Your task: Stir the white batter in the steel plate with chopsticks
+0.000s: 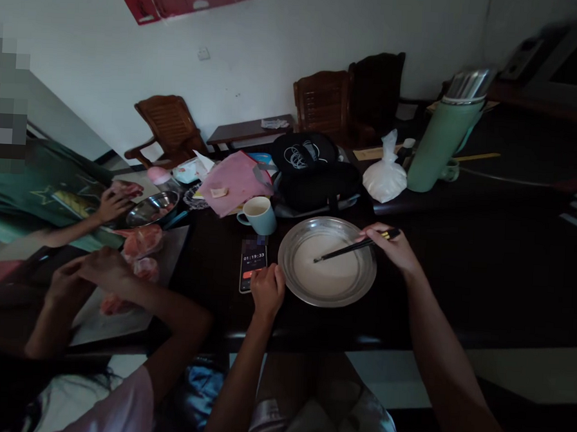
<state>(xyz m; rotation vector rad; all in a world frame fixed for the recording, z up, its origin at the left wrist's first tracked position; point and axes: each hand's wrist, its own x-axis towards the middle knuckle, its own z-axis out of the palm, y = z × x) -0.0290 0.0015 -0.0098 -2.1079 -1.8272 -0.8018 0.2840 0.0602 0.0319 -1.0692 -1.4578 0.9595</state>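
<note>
A wide metal basin stands on the dark table in front of me, holding a pale, milky mixture. My right hand grips a pair of dark chopsticks over the basin's right rim. Their tips dip into the mixture near its middle. At the basin's left edge, my left hand is closed, its thumb side against the rim; the fingertips are hidden. A phone showing a timer lies just beyond that hand, and a light blue mug stands behind the phone.
A tied bag of white powder and a tall green thermos stand back right. Behind the basin sits a black case beside pink cloth. Two people work at left around raw meat and a metal bowl.
</note>
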